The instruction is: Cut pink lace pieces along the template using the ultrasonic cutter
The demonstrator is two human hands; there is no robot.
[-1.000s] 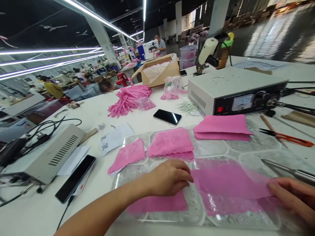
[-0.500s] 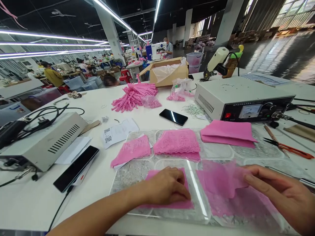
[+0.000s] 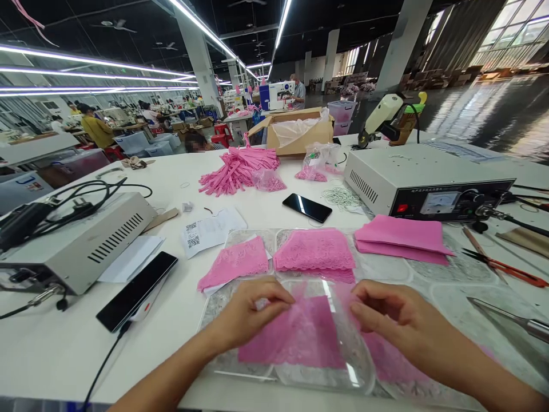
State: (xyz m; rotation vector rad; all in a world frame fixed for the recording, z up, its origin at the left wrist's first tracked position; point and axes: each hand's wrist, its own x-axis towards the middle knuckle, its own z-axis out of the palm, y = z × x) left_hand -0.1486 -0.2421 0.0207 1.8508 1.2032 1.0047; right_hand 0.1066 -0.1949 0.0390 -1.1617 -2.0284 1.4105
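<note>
A sheer pink piece of fabric is stretched between my two hands, over a flat pink fabric panel on a clear plastic sheet. Thumb and fingers of my left hand pinch its left side. At the right, my right hand pinches the other side, fingers closed. Another pink fabric piece lies partly hidden under my right hand. Behind the hands rest a lace-edged pink piece, a pile of pink lace pieces and a stack of plain pink panels.
Scissors with orange handles and a metal-tipped tool lie at right. Two control boxes flank the table, with phones, paper and pink straps between. A cardboard box stands behind.
My right hand has brought the sheer piece leftward over the left panel. My left hand has lifted off that panel, shifted left and now pinches the sheer piece.
</note>
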